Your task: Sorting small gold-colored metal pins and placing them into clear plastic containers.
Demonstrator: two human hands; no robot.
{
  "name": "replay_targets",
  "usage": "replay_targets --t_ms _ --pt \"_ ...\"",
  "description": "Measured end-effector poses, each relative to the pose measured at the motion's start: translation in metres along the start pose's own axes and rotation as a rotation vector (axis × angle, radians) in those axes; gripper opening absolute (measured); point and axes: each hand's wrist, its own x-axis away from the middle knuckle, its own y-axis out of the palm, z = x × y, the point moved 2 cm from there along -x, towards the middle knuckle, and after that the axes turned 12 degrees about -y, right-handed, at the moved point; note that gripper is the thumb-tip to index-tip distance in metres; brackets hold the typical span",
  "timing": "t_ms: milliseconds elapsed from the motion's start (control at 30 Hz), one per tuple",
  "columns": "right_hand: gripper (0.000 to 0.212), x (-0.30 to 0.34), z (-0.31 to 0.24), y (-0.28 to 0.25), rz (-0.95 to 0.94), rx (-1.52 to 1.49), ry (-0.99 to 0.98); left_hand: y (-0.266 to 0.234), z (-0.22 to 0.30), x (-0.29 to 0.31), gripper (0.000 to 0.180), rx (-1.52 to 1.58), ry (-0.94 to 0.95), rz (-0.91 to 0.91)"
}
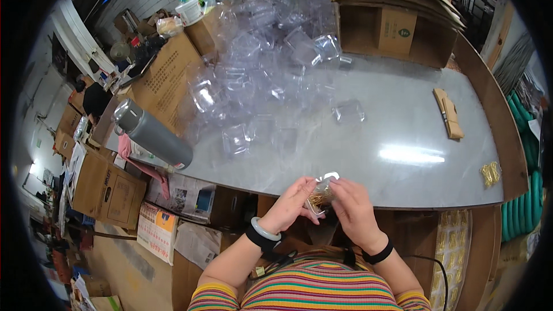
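Observation:
Just off the table's near edge, I hold a small clear plastic box with thin gold-coloured wire-like pieces inside. My left hand grips its left side, thumb near the top and fingers beneath. On the other side, the fingers of my right hand close on the box's upper right edge, by a shiny clear flap. What exactly the gold pieces are is too small to tell. A similar bundle of gold pieces lies at the table's right end.
A large heap of clear plastic boxes covers the table's back left; one clear box lies apart. A grey bottle stands left. Folded brown cardboard lies right, an open carton behind. Filled boxes sit below the table.

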Motion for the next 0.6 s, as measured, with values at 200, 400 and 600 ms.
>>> replay_targets --t_ms 200,400,600 --pt "0.063 -0.002 0.009 -0.020 -0.108 -0.017 0.097 -0.022 0.023 -0.025 0.034 -0.036 0.073 0.212" --pt "0.048 -0.032 0.048 -0.097 0.067 -0.017 0.188 -0.046 0.031 -0.031 0.054 -0.198 0.351 0.428" --pt "0.039 -0.064 0.106 -0.162 0.292 -0.460 0.527 -0.027 0.038 0.000 0.087 -1.244 0.774 0.832"
